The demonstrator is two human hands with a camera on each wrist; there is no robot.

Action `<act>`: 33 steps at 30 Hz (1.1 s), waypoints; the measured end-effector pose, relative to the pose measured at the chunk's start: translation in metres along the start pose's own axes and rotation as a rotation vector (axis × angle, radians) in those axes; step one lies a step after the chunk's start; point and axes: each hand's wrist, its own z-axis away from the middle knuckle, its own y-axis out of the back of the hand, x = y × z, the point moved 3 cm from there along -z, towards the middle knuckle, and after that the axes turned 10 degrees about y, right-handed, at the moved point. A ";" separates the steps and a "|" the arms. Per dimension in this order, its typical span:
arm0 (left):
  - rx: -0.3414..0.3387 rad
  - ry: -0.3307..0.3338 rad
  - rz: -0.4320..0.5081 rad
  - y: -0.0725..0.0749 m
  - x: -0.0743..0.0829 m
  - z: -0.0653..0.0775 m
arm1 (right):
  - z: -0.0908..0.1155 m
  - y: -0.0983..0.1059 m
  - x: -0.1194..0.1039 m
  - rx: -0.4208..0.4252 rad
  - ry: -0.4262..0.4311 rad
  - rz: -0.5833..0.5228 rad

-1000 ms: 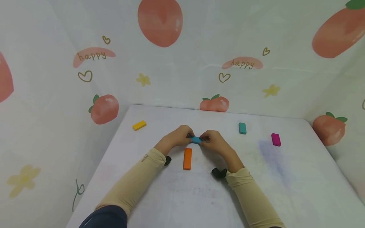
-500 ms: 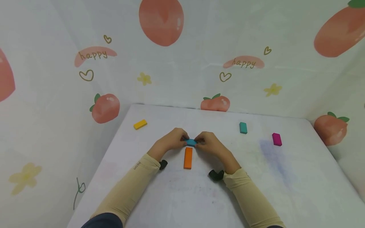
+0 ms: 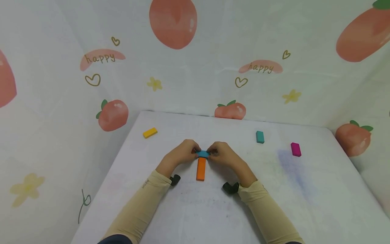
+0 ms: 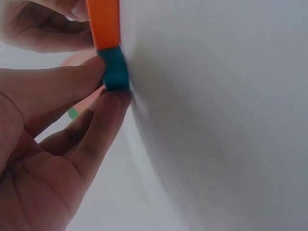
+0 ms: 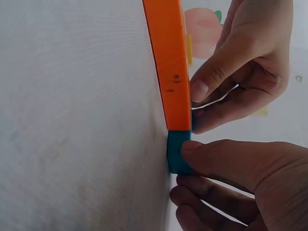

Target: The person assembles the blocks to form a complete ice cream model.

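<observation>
Now, on flat white tabletop (image 3: 182, 217): left hand (image 3: 183, 151) and right hand (image 3: 224, 153), both pinching; longer smooth orange rectangular block (image 3: 200, 169), lying flat; shorter smooth blue rectangular block (image 3: 202, 154), pinched at opposite ends, crosswise at orange block's far end. Gap just closed; blocks touch, T-shape seemingly formed.

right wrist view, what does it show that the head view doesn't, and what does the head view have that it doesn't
Only the right wrist view shows dark specks on the long orange rectangular block.

Only the head view shows the small teal rectangular block, the magenta rectangular block and the beige fabric sleeves.

Both show the orange block set end-on against the blue rectangular block, which the left hand and right hand pinch.
</observation>
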 end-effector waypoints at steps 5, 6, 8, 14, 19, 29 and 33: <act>0.009 -0.009 -0.002 -0.001 0.001 0.003 | 0.001 0.001 -0.002 -0.008 0.014 -0.006; 0.011 -0.008 -0.004 -0.001 0.001 0.004 | 0.001 0.001 -0.002 -0.008 0.016 -0.008; 0.014 -0.004 -0.004 -0.001 0.001 0.005 | 0.000 0.000 -0.003 -0.007 0.018 -0.009; 0.004 0.023 -0.005 -0.003 0.002 0.008 | 0.000 -0.001 -0.003 -0.020 0.014 0.000; 0.013 0.025 -0.010 -0.003 0.004 0.008 | 0.000 0.002 -0.004 -0.024 0.020 -0.002; 0.028 0.022 -0.019 -0.002 0.009 0.012 | 0.002 0.006 -0.003 -0.028 0.010 0.011; 0.021 0.028 -0.030 -0.005 0.008 0.011 | 0.010 0.015 0.003 0.026 -0.050 0.010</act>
